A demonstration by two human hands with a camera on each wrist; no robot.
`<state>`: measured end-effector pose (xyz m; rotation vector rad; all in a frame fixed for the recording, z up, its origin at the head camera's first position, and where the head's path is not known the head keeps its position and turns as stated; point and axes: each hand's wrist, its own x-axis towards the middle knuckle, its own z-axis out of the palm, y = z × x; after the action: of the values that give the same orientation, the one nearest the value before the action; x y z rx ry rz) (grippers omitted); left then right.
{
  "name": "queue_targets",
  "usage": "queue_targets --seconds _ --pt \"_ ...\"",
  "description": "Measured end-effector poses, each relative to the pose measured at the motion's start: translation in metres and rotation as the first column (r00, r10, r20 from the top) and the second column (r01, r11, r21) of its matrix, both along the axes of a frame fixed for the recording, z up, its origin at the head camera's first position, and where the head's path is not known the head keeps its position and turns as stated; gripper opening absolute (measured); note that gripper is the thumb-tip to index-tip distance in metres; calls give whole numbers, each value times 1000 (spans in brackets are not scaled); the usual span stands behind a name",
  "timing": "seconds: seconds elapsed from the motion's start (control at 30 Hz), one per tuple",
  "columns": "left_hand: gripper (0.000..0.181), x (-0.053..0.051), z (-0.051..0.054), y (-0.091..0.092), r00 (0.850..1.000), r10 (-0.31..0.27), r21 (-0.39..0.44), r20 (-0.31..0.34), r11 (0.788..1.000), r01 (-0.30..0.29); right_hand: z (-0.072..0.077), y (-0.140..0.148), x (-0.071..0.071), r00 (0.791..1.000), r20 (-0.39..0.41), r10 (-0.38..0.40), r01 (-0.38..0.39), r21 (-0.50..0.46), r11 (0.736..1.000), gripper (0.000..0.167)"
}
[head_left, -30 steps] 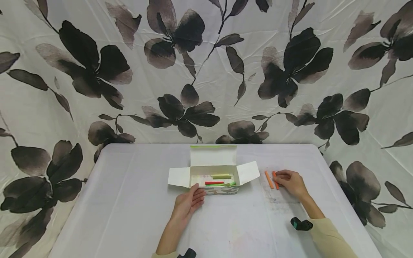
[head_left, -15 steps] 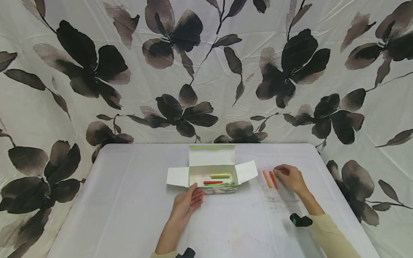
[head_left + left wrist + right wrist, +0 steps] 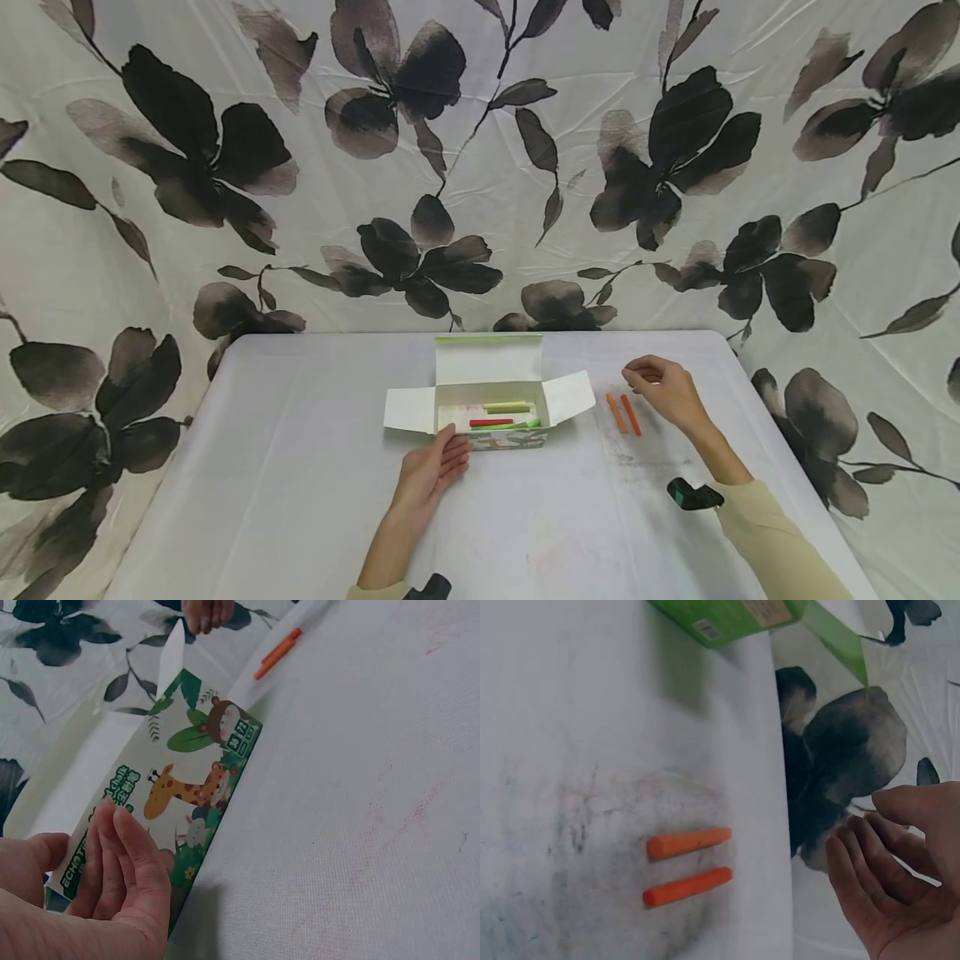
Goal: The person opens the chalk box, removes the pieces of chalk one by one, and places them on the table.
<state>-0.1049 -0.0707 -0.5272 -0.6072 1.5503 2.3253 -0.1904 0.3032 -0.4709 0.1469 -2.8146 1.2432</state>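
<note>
A white-lined cardboard box (image 3: 487,342) stands with its flaps spread, showing yellow, green and red chalk sticks (image 3: 491,422) inside. My left hand (image 3: 431,475) grips its front left edge. In the left wrist view, the fingers (image 3: 135,870) lie along the printed front panel (image 3: 191,787), the thumb at the top edge. To the right of the box, two orange chalk sticks (image 3: 690,844) lie side by side on the table. Above and just beyond them hovers my right hand (image 3: 667,392), its fingers loosely bent and holding nothing.
A white cloth covers the table (image 3: 300,467), with chalk smudges (image 3: 577,817) around the orange sticks. Behind the table hangs a floral curtain (image 3: 480,167). The box's right flap (image 3: 568,397) sticks out toward the orange sticks.
My right hand has let go of the darker orange chalk stick, leaving it beside the other one, and has lifted up and away. My left hand stays on the box.
</note>
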Motion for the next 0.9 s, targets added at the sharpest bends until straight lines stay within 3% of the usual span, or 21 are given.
queue_targets --seconds 0.4,0.63,0.9 --pt "49 -2 1 2 1000 9 2 11 1000 -9 28 -36 -7 994 -19 107 -108 -62 992 21" --pt "50 -1 2 0 1000 -2 4 6 1000 2 31 -61 -11 976 -57 208 -211 -53 976 18" --pt "51 -1 1 0 1000 -2 15 6 1000 2 23 -86 -14 937 -60 345 -349 -92 933 21"
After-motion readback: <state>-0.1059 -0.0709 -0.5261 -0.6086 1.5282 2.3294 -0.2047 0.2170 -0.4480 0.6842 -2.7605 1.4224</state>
